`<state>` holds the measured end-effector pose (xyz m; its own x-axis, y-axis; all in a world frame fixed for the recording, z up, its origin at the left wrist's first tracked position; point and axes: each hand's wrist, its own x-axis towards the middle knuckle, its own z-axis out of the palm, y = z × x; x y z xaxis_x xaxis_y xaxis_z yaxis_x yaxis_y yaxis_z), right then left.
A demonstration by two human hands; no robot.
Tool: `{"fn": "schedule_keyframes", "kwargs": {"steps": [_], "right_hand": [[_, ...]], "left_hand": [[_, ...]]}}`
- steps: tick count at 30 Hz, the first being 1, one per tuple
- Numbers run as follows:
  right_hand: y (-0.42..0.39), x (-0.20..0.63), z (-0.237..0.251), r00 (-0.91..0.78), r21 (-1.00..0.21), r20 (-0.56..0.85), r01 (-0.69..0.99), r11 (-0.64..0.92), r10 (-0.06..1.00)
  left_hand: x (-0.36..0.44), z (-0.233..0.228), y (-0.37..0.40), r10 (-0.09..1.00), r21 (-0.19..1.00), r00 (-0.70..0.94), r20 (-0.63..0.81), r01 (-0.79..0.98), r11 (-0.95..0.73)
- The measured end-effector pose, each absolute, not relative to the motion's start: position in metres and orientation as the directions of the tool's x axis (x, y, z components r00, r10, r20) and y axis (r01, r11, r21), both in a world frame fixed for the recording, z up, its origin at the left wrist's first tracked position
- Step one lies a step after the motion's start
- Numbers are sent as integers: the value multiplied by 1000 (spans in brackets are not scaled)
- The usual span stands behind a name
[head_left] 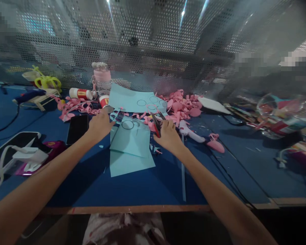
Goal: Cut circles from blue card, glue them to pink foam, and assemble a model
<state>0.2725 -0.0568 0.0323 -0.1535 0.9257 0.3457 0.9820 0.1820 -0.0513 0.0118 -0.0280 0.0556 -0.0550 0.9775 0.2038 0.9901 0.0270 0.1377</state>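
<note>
My right hand (167,134) is wrapped round a pair of scissors (156,125) with dark, parted blades pointing up and away. My left hand (100,125) is closed, its fingertips pinching a small light blue paper piece (114,115); its exact shape is blurred. Between the hands lie light blue sheets (132,141), overlapping, the upper one with a black circle outline near its top. Behind them, another light blue sheet (127,98) carries several drawn circles and rests against pink paper scraps (185,105). Small blue offcuts (155,149) lie beside the sheets, near my right wrist.
A black phone (77,129) lies by my left forearm. Paper cups (81,93) and a pink-topped bottle (102,76) stand behind. At right are a white glue gun (191,132), a pink oval piece (216,146) and a clear container (283,115). A perforated metal screen (142,44) backs the table.
</note>
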Motion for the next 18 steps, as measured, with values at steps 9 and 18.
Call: {"fn": "schedule_keyframes", "kwargs": {"steps": [9,18], "right_hand": [[-28,322,50,-52,-130,283,987,92,958],[-81,404,65,82,244,201,961,-131,976]], "left_hand": [[52,23,-3,821,96,470,324,847,-522],[57,4,1,876,46,431,217,892,-450]]}}
